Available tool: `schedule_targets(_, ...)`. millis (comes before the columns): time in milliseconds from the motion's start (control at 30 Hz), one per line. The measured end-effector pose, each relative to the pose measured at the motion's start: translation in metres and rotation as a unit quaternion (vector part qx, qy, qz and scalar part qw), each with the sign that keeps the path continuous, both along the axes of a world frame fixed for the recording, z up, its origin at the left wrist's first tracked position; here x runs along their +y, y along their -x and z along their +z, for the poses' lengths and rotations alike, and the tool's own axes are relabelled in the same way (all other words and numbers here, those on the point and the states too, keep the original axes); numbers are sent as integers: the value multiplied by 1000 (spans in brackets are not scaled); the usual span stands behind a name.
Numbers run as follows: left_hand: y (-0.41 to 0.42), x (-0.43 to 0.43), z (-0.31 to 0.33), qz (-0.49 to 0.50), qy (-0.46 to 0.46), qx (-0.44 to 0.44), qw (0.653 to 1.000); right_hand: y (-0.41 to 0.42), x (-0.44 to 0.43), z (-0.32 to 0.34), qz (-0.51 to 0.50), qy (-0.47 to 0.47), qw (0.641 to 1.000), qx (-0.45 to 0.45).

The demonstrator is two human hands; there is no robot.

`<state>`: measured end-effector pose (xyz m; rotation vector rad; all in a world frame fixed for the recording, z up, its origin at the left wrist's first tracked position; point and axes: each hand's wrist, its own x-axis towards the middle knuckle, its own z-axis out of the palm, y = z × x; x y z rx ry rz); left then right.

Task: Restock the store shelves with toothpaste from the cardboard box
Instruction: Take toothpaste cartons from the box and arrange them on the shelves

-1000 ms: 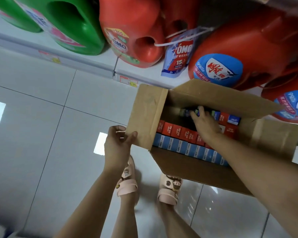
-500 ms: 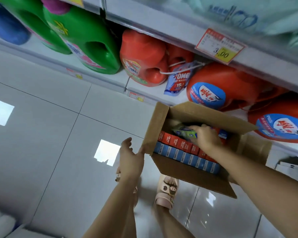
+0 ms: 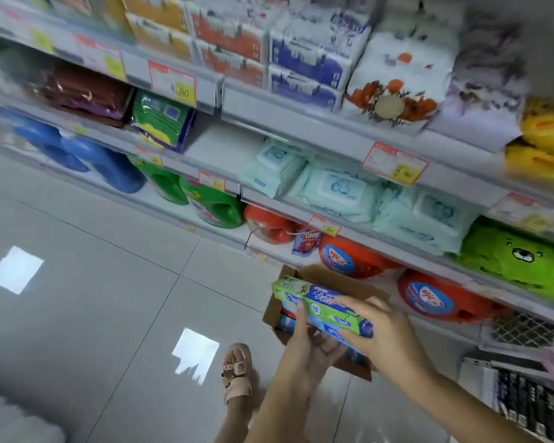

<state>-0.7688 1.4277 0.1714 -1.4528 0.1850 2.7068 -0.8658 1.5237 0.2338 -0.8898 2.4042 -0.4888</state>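
A store aisle: grey tiled floor (image 3: 109,282), shelves (image 3: 224,145) of detergent jugs (image 3: 218,209) and wet-wipe packs (image 3: 336,190). The cardboard box (image 3: 349,282) sits open on the floor against the lowest shelf. Just above it are the green-and-blue toothpaste cartons (image 3: 320,302). The left hand (image 3: 304,340) cups them from below with its thumb up the near side, and the right hand (image 3: 387,330) lies on top with fingers (image 3: 349,303) curled over the upper edge. They look light, stiff and glossy, so stacked cartons may slide; clamping the long faces suits them. Carton print is too blurred to read. A sachet (image 3: 309,241) reads "OMO" and "15"; a price tag (image 3: 173,83) reads "8.00".
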Motion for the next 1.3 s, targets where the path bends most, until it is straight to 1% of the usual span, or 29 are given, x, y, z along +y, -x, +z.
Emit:
schedule_targets(67, 2, -8, 36, 36, 16, 30, 999, -14, 5, 34, 32, 47, 996, 62)
schedule_targets(133, -1, -15, 65, 51, 35, 58, 996, -27, 7, 64, 41, 79, 990, 108)
schedule_targets(233, -5, -30, 101, 24, 93, 88, 991, -40, 12, 93, 21, 108, 989, 97)
schedule_targets(267, -6, -36, 113, 4, 126, 97, 987, -42, 14, 100, 3, 111, 990, 84)
schedule_targets(333, -8, -45, 138, -34, 193, 110, 974, -45, 11, 121, -39, 142, 989, -13)
schedule_targets(400, -10, -51, 160, -63, 240, 137, 959, -47, 4, 142, -99, 187, 970, -120)
schedule_targets(433, -10, -52, 170, -82, 259, 152, 950, -45, 0, 153, -117, 188, 962, -159)
schedule_targets(467, -11, -52, 180, -102, 276, 166, 941, -43, -4, 163, -110, 178, 961, -180)
schedule_targets(567, -9, -48, 206, -144, 319, 184, 918, -32, -10, 181, -75, 137, 974, -167)
schedule_targets(633, -7, -47, 220, -142, 321, 173, 920, -23, -12, 195, -80, 129, 973, -177)
schedule_targets(733, -6, -48, 237, -116, 280, 195, 933, -10, -10, 214, -114, 158, 948, -252)
schedule_targets(800, -5, -50, 249, -116, 268, 226, 929, -4, -8, 227, -113, 172, 931, -300)
schedule_targets(933, 2, -52, 271, -135, 304, 236, 913, 2, -2, 248, -124, 200, 907, -349)
schedule_targets(1000, 7, -51, 282, -140, 313, 218, 914, 5, 0, 262, -138, 212, 895, -366)
schedule_targets(1133, 14, -53, 307, -140, 326, 144, 924, 10, 3, 298, -136, 231, 890, -368)
schedule_targets(1200, 15, -59, 321, -137, 339, 145, 919, 12, 2, 319, -124, 249, 890, -362)
schedule_targets(1300, 16, -72, 342, -130, 358, 142, 914, 17, -8, 343, -113, 291, 876, -368)
